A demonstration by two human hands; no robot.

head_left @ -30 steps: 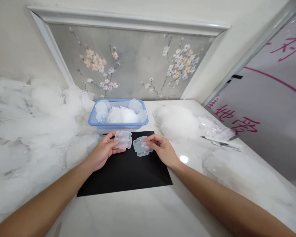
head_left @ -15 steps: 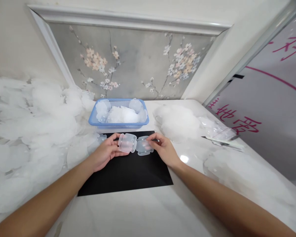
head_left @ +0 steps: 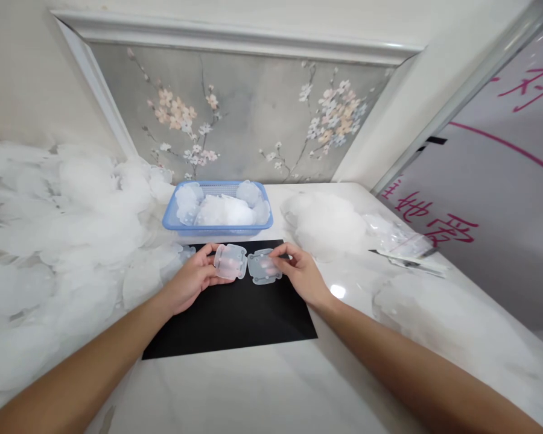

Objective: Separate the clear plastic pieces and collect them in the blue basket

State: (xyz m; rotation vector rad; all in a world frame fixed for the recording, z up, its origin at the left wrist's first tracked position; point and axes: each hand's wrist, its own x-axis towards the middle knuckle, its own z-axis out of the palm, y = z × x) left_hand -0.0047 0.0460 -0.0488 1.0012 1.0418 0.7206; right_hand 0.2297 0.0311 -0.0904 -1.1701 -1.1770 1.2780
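Note:
My left hand (head_left: 192, 279) is closed on a translucent plastic piece (head_left: 230, 261), with fingers showing through from behind it. My right hand (head_left: 302, 269) pinches a second translucent plastic piece (head_left: 263, 274) by its right side. Both pieces are flat, roughly square, with notched edges and small round dots. They are held side by side with a narrow gap between them, above a black mat (head_left: 235, 319). Behind the mat stands a blue basket (head_left: 217, 229) with several similar pieces in it.
A large heap of translucent pieces (head_left: 63, 241) covers the table's left side. Another white pile (head_left: 328, 223) lies right of the basket, with clear plastic bags (head_left: 400, 238) beyond it. The flower panel (head_left: 253, 114) backs the table; a whiteboard with writing (head_left: 489, 181) stands at right.
The two pieces, which met or overlapped at their edges before, are now slightly apart. The left one has shifted a little to the left. Both hands keep their hold.

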